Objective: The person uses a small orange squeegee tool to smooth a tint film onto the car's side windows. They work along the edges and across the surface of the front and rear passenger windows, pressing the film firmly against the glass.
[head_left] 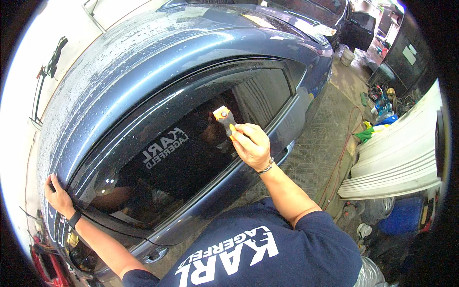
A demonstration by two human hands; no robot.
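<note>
Pinched between the fingers of my right hand (252, 146) is a small scraper (228, 124) with a black and orange handle and a yellow-orange head. It is held at the dark side window (201, 153) of a blue-grey car; I cannot tell whether its edge touches the glass. My left hand (59, 196) lies with its fingers stretched out on the edge of the car roof (119, 62), near one end of the window. Water drops cover much of the roof. The glass reflects my shirt and arm.
A door handle (155, 256) sits below the window. On the right are a white ridged panel (392, 148), a blue container (401, 215), a tyre (381, 209) and a red hose (340, 165). Farther off stand a bucket (347, 57) and a dark car with its door (362, 31) open.
</note>
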